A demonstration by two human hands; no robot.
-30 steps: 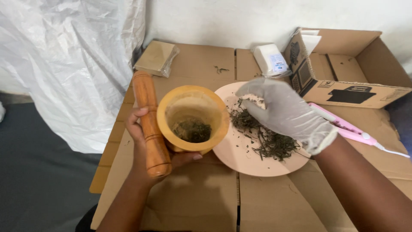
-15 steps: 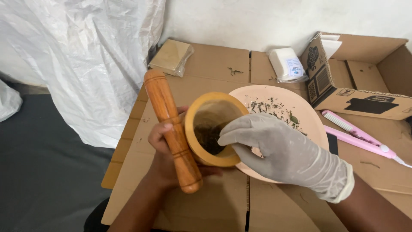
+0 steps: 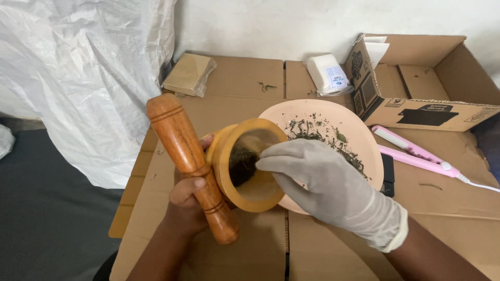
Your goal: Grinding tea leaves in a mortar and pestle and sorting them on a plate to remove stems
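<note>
Looking down from my head camera, I am tipping the wooden mortar (image 3: 250,166) on its side, so its mouth is facing right and toward me, its rim leaning over the near edge of the pink plate (image 3: 364,140). A clump of dark dried herbs (image 3: 240,165) is sitting inside the bowl, and more loose bits are lying scattered across the plate.

My left hand (image 3: 190,200) is bare and curled shut around two things at once: the wooden pestle (image 3: 190,164) and the outer wall of the mortar, my thumb pressing across the pestle's shaft. The pestle's long axis is running from the upper left, where its rounded top is pointing away from me, down to the lower right near my wrist.

My right hand (image 3: 328,182) is wearing a white glove and reaching in from the right, palm down, fingers bent and bunched at the mortar's rim, the tips touching the herbs inside. I cannot tell whether they are pinching anything.

All this is resting on flattened cardboard (image 3: 245,83).
</note>
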